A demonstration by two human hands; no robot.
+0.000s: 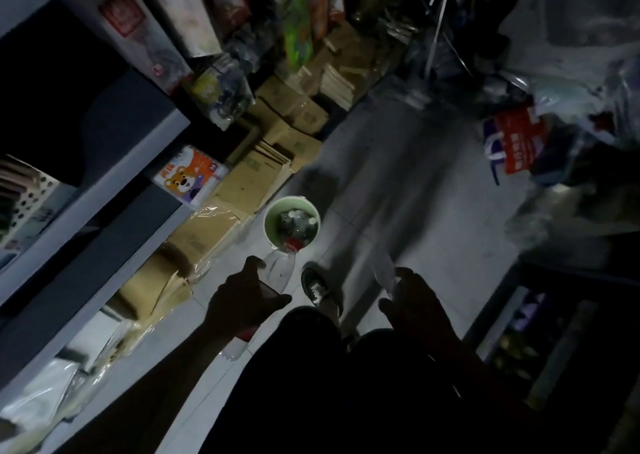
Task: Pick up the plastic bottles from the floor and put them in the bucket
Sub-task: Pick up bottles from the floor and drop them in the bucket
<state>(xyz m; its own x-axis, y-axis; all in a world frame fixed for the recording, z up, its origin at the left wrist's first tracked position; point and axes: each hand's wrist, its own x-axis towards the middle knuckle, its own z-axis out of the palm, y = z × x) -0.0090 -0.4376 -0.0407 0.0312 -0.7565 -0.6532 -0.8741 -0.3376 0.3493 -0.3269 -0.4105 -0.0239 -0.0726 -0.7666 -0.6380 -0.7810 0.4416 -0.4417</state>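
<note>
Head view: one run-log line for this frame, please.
phase: carrying to bucket | left hand: holds clear bottle, red cap | right hand: holds second bottle | bucket: on floor, bottles inside

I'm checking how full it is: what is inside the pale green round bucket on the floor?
The pale green round bucket holds several clear plastic bottles, white caps showing and one red cap near its front rim. Whatever lies beneath them is covered, and the picture is too dim to count.

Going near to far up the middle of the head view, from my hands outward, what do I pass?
Left hand → clear bottle it grips → bucket holding bottles → flattened cardboard boxes along the shelves.
</note>
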